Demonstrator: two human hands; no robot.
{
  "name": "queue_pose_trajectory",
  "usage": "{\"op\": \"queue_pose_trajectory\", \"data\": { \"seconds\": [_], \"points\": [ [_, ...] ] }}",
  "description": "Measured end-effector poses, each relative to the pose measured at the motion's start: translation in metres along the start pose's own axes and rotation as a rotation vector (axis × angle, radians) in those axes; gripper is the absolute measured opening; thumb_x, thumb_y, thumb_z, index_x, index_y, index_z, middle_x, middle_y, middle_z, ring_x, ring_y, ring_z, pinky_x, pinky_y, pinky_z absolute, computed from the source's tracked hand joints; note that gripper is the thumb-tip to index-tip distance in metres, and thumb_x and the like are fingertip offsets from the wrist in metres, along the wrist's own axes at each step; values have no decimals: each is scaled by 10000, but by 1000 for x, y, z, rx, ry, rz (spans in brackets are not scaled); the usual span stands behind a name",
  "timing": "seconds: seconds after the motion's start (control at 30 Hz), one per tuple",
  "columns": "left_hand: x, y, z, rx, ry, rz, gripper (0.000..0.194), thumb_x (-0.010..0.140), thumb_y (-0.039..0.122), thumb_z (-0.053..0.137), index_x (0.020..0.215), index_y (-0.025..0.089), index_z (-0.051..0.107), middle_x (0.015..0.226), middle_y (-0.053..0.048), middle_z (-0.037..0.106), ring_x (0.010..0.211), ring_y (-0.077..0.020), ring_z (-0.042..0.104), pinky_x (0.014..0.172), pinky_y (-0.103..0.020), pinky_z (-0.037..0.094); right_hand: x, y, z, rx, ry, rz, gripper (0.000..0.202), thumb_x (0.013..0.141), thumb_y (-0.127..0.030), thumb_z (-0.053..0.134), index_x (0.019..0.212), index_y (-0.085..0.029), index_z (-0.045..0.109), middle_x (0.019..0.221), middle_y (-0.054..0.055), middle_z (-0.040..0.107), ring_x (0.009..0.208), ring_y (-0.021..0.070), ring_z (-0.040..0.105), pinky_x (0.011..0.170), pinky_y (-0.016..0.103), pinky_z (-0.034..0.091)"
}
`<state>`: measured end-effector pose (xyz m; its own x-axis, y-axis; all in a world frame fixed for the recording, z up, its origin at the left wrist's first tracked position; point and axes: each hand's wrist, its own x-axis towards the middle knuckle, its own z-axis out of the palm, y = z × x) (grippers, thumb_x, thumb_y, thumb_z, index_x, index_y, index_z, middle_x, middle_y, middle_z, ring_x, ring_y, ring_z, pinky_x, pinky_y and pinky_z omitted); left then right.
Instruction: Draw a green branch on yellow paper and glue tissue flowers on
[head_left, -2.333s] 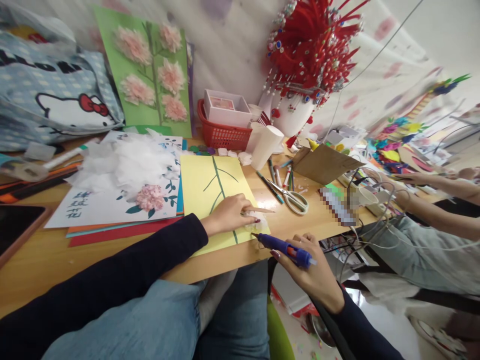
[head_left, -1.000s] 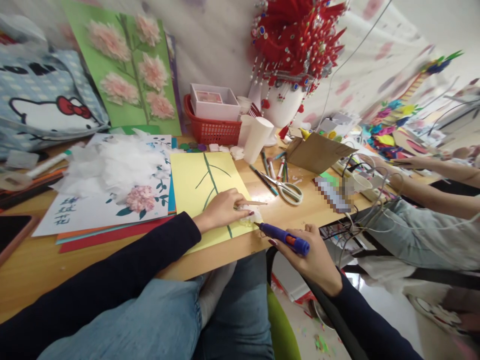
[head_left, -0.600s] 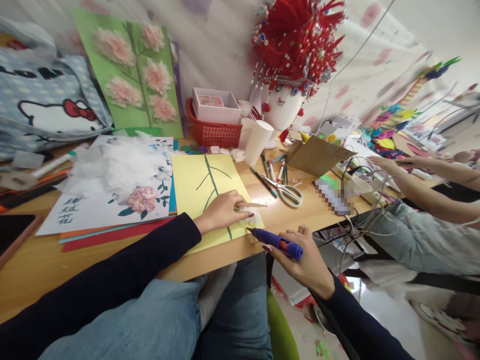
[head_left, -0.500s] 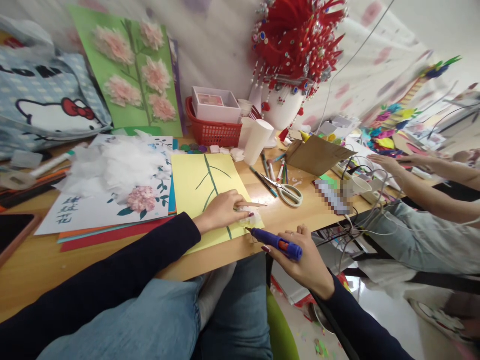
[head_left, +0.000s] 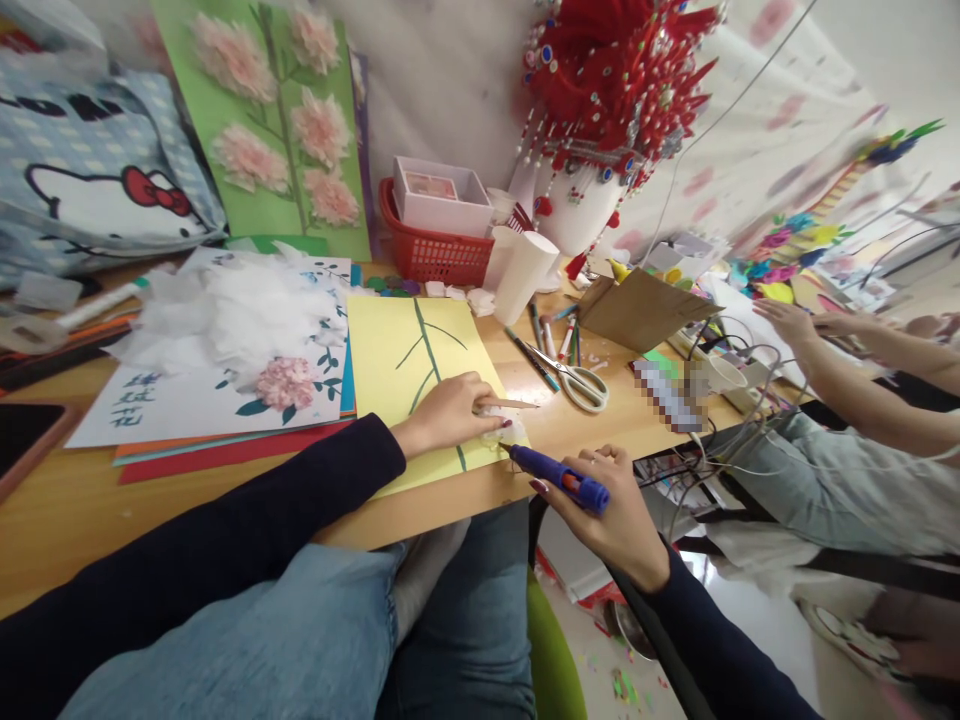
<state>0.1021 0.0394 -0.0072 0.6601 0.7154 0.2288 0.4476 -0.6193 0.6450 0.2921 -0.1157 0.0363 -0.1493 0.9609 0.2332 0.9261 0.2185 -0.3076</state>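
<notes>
My left hand [head_left: 450, 410] rests on a yellow sheet [head_left: 382, 330] with a dark green branch drawn on it. Its fingers are closed round a thin wooden pencil [head_left: 514, 404] whose point aims right. Just under those fingertips lies a small whitish, see-through piece [head_left: 511, 434] at the sheet's right edge; whether I pinch it I cannot tell. My right hand [head_left: 607, 505] grips a blue glue gun [head_left: 551, 472] with an orange-red part on its side. The nozzle points left, close to the whitish piece; contact is unclear.
White tissue petals [head_left: 225, 310] heap on a painted sheet at left. Scissors [head_left: 581, 385] and several pens lie right of the yellow sheet. Behind stand a red basket [head_left: 442, 258] and a white roll [head_left: 529, 270]. Another person's arms [head_left: 840, 360] and cables are at right.
The view has shifted slightly. Both hands keep their grips on the pencil and the glue gun, with the nozzle still beside the left fingertips.
</notes>
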Motion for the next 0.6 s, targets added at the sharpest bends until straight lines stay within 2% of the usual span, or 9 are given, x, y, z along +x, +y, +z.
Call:
{"op": "queue_pose_trajectory", "data": {
  "seconds": [0.13, 0.4, 0.5, 0.6],
  "points": [
    [-1, 0, -1, -18, 3, -3, 297, 821, 428, 742, 719, 184, 607, 786, -23, 582, 741, -204, 581, 634, -288, 392, -2, 2, -2, -49, 24, -13, 494, 952, -586, 528, 656, -195, 576, 581, -16, 524, 591, 160, 496, 815, 373, 293],
    [-1, 1, -3, -96, 18, -9, 272, 801, 418, 753, 761, 173, 642, 810, -35, 595, 772, -220, 593, 686, -304, 439, -4, 1, -13, -63, -7, -4, 485, 950, -574, 533, 651, -195, 576, 568, -20, 501, 599, 163, 500, 820, 384, 306],
    [-2, 3, -9, -153, 41, -8, 249, 802, 395, 752, 845, 163, 673, 862, -48, 618, 821, -227, 611, 736, -313, 472, -2, -4, -14, -45, -22, -3, 478, 944, -585, 537, 665, -201, 589, 587, -6, 546, 619, 180, 528, 815, 392, 328],
    [-3, 6, -22, -219, 88, -4, 244, 877, 393, 668, 941, 157, 683, 920, -60, 639, 884, -226, 621, 806, -327, 489, 2, -8, -14, 22, -57, 11, 497, 949, -595, 521, 641, -208, 574, 599, 9, 579, 618, 193, 536, 753, 379, 361]
  ]
}}
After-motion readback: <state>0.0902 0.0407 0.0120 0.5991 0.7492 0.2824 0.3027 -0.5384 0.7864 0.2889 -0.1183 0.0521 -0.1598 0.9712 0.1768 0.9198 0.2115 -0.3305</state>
